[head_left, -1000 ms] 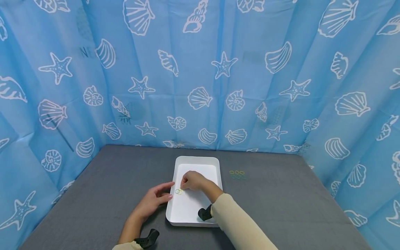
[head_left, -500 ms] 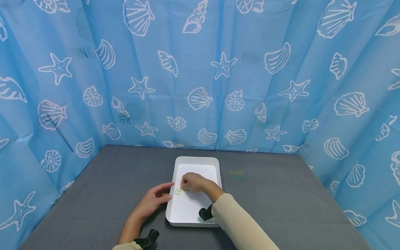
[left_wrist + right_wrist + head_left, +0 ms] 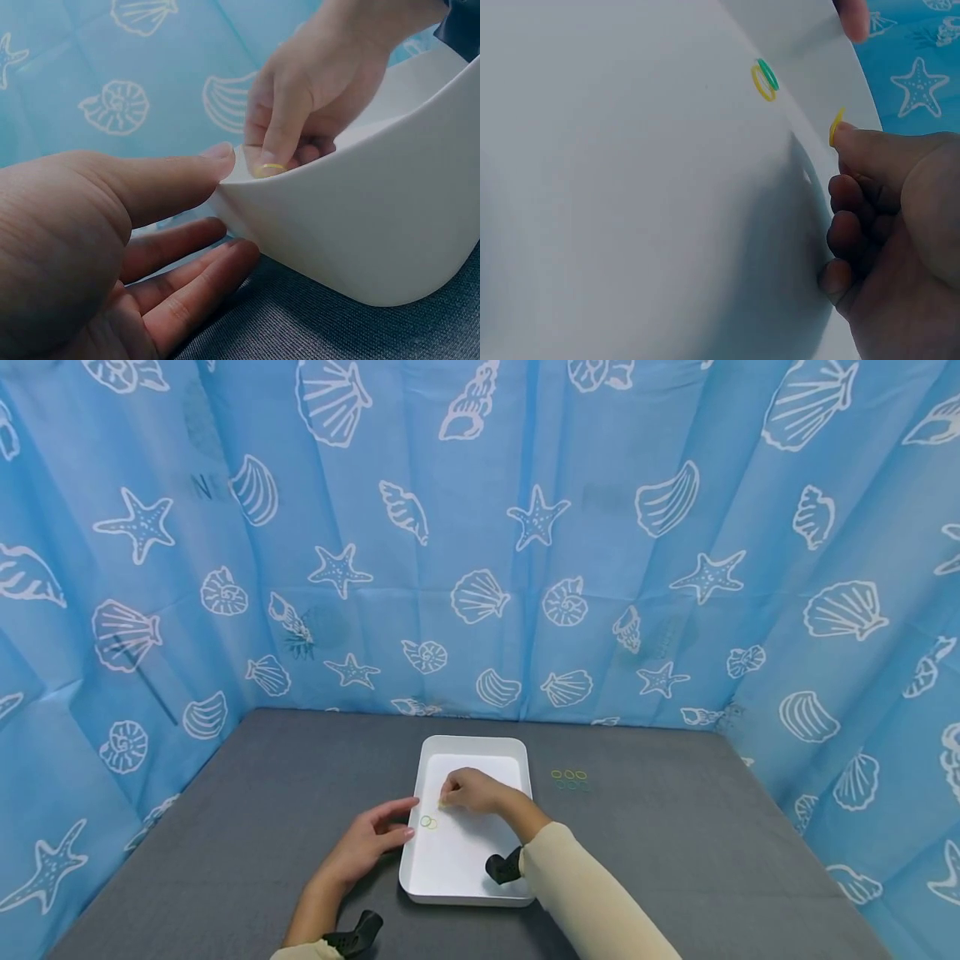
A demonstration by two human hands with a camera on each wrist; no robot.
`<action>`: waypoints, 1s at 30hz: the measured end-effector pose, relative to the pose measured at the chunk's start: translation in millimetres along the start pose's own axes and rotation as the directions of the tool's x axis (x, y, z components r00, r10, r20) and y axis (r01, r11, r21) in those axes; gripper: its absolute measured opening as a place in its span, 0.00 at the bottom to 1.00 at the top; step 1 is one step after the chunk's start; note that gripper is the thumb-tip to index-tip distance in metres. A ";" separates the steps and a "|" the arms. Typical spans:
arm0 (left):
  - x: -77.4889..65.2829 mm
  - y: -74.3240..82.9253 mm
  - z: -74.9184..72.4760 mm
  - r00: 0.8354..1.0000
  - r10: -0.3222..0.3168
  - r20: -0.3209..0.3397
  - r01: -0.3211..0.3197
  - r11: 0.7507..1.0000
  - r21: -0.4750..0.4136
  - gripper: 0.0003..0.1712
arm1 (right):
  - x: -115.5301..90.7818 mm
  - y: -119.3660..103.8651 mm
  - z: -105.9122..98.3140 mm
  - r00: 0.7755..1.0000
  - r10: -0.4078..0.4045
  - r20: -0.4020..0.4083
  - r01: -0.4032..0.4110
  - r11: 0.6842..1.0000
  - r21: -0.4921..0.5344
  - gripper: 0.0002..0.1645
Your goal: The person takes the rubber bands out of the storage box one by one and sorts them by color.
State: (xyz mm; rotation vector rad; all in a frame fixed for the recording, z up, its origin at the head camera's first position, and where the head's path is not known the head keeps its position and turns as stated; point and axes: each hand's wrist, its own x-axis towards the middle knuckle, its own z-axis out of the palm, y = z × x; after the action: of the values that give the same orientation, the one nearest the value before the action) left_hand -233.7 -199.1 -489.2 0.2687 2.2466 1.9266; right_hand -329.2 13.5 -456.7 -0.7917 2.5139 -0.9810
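Right grip [image 3: 474, 792] pinches one ring [image 3: 833, 133] near two others [image 3: 769, 74].

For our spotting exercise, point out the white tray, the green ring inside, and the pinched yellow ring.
White tray [image 3: 461, 860], head view: bare floor.
Green ring [image 3: 769, 75], right wrist view: band.
Pinched yellow ring [image 3: 834, 130], right wrist view: exposed band.

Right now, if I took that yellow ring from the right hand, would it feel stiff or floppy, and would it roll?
Probably floppy and very light: the yellow ring looks like a thin band. A light pinch may suffice, since the right hand holds it with part poking out. Rolling seems unlikely, as the rings on the grey surface lie flat.
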 end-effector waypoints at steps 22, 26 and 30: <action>0.8 -3.3 -1.0 1.000 -0.013 -0.004 0.013 1.000 0.009 0.31 | -30.1 12.7 -57.5 0.991 -0.039 -0.124 0.047 0.997 0.063 0.06; 1.5 -3.4 -1.0 1.000 -0.011 -0.009 0.011 1.000 0.010 0.31 | -35.9 22.1 -63.5 0.982 -0.025 -0.188 0.052 0.989 0.139 0.06; 1.6 -2.6 -0.3 1.000 -0.011 -0.016 0.012 1.000 0.022 0.30 | -42.7 31.4 -67.7 0.965 -0.012 -0.262 0.058 0.984 0.171 0.06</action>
State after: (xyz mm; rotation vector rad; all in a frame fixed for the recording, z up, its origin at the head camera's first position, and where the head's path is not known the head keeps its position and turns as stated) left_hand -235.4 -199.4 -491.8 0.2439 2.2754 1.9060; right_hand -339.7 93.2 -426.3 -0.6946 2.5846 -1.3806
